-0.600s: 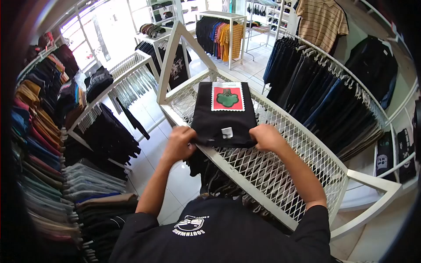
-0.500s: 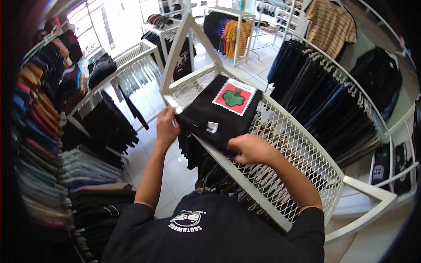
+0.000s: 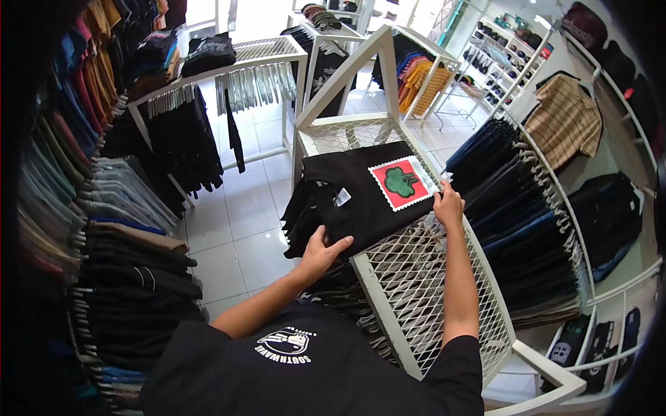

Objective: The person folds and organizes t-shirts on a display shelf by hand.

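Note:
A black shirt [image 3: 368, 225] with a red and green stamp-like print [image 3: 404, 183] lies folded on the white mesh rack top [image 3: 409, 298]. Its neck opening and white label [image 3: 340, 197] face the left side. My left hand [image 3: 323, 254] is at the shirt's near left edge, thumb spread over the fabric and the other fingers partly against it. At the right edge, beside the print, my right hand [image 3: 449, 203] pinches the shirt's border.
Hangers with dark garments hang beneath the mesh. A curved rail of dark trousers [image 3: 527, 236] stands to the right, near a striped shirt [image 3: 565, 114]. Hanging clothes [image 3: 132, 194] line the left. A triangular white frame [image 3: 386, 69] rises behind the black shirt.
The view has turned. My left hand has moved from the shirt's far left corner to its near left edge, and my right hand from the near edge to the right edge. The shirt has rotated.

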